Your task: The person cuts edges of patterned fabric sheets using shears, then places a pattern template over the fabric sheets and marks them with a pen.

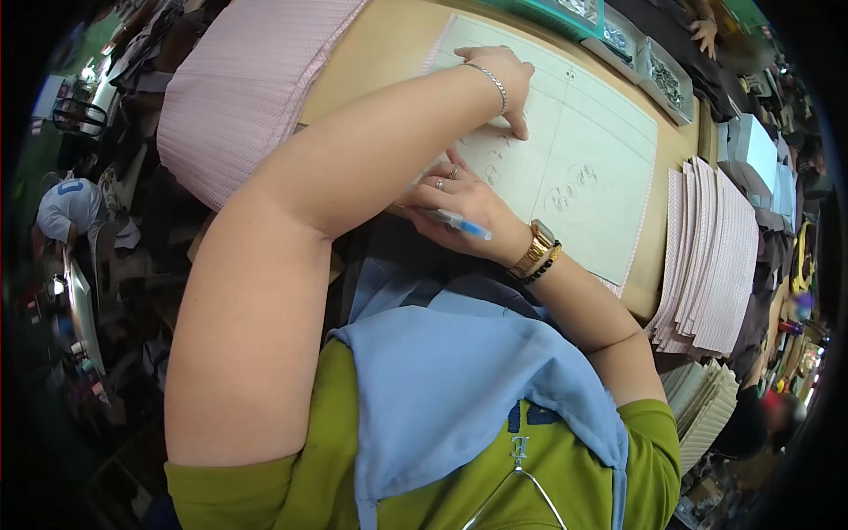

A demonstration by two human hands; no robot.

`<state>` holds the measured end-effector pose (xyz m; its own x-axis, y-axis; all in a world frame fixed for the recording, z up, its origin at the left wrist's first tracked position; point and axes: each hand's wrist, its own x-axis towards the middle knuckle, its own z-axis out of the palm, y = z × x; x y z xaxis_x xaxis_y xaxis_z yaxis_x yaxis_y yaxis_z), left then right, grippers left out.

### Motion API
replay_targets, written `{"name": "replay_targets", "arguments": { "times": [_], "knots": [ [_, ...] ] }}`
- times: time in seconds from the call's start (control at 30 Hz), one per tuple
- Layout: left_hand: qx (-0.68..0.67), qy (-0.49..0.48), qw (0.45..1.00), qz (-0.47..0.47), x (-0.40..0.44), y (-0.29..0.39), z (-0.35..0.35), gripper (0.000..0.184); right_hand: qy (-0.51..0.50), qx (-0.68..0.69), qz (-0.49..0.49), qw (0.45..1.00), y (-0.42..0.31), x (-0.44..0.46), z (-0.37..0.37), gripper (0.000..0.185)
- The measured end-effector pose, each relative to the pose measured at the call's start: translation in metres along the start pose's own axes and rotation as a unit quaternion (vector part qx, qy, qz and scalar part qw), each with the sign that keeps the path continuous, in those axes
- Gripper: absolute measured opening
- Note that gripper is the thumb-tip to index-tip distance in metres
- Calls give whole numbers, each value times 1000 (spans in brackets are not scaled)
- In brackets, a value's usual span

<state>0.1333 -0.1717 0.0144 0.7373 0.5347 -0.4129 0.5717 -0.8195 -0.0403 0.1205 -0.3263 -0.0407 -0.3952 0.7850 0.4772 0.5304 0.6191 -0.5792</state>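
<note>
A pale marked sheet (601, 141), with ruled lines and handwriting, lies over pink striped fabric on the table. My left hand (503, 79), with a chain bracelet at the wrist, rests on the sheet's upper left part, fingers spread and fingertips touching it. Nearer to my body, my right hand (464, 208) is closed around a pen (455, 221) with a light blue end, at the sheet's lower left edge. The pen's tip is hard to make out. Rings and a gold watch are on this hand and wrist.
Pink striped fabric (230, 97) hangs over the table's left side. Stacked pink pieces (707, 256) stand at the right, pale pieces (702, 402) below them. Bins of small metal parts (662, 79) line the far edge. Another person (71, 208) is at the far left; a co-worker's hand (704, 35) shows top right.
</note>
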Motion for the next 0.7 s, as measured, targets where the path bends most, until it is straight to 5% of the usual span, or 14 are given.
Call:
{"name": "replay_targets", "arguments": {
  "times": [0.3, 0.6, 0.7],
  "knots": [
    [7, -12, 1000, -8, 2, 0, -1, 107, -14, 7, 67, 998, -2, -6, -21, 20],
    [-3, 1, 1000, 6, 0, -2, 1, 105, 12, -52, 21, 998, -2, -3, -3, 19],
    [-6, 29, 999, 16, 5, -5, 7, 102, -25, -53, 111, 992, -13, -36, -48, 17]
  ]
}}
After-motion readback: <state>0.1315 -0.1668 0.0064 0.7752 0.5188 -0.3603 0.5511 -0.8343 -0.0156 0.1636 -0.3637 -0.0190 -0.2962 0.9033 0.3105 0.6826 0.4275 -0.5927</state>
